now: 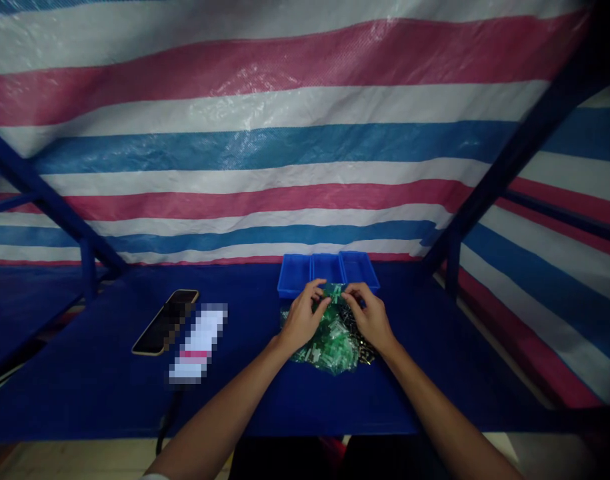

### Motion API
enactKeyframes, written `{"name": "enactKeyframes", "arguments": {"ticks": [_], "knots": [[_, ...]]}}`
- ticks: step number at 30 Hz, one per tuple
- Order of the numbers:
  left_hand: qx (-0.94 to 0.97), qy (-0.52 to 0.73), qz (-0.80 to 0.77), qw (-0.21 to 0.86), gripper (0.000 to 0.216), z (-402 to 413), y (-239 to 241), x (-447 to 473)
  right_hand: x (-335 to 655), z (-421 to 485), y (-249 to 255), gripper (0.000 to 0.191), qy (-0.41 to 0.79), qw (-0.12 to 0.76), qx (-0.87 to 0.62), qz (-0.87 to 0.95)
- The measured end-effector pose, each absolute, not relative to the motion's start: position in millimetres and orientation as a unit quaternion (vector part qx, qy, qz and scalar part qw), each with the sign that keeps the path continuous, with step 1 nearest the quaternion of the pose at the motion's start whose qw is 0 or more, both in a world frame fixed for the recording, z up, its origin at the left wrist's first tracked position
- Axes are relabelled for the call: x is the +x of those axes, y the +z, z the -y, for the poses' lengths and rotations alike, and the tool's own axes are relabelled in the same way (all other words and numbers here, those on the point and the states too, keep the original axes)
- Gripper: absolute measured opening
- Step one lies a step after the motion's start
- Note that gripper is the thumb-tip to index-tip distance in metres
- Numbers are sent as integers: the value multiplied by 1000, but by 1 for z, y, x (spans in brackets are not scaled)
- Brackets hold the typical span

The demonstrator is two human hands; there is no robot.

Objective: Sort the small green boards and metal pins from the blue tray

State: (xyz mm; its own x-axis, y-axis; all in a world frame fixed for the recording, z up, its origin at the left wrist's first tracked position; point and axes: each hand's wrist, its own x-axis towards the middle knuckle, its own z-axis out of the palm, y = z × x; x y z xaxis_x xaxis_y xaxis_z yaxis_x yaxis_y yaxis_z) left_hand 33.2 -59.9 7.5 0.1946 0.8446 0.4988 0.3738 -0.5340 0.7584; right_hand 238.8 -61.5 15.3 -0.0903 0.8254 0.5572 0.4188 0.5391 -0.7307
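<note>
A clear plastic bag of small green parts (pixel 329 343) lies on the blue table between my hands. My left hand (pixel 303 313) and my right hand (pixel 367 313) both pinch the bag's top edge, fingers curled, thumbs facing each other. Just behind the bag stand three small blue bins (pixel 327 270) in a row. What the bins contain cannot be made out.
A phone (pixel 165 322) lies face up at the left on the blue table (pixel 85 373), with a blurred white packet (pixel 199 343) beside it. Blue metal frame bars (pixel 45 200) slant at both sides. A striped tarp (pixel 285 133) hangs behind.
</note>
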Motion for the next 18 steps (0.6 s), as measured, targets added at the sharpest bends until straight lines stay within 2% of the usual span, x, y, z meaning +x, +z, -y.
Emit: {"name": "enactKeyframes", "arguments": {"ticks": [2, 6, 10, 14, 18], "knots": [[729, 481, -414, 255, 45, 60, 8, 33, 239, 62, 18, 18, 188, 506, -424, 727], [747, 469, -408, 237, 34, 63, 14, 32, 240, 62, 20, 24, 180, 504, -424, 731], [750, 472, -409, 218, 35, 63, 17, 31, 243, 61, 16, 27, 188, 484, -435, 735], [750, 471, -412, 216, 35, 62, 16, 30, 243, 59, 13, 22, 202, 485, -429, 735], [747, 482, -398, 224, 21, 62, 19, 28, 241, 59, 15, 19, 205, 504, -416, 728]]}}
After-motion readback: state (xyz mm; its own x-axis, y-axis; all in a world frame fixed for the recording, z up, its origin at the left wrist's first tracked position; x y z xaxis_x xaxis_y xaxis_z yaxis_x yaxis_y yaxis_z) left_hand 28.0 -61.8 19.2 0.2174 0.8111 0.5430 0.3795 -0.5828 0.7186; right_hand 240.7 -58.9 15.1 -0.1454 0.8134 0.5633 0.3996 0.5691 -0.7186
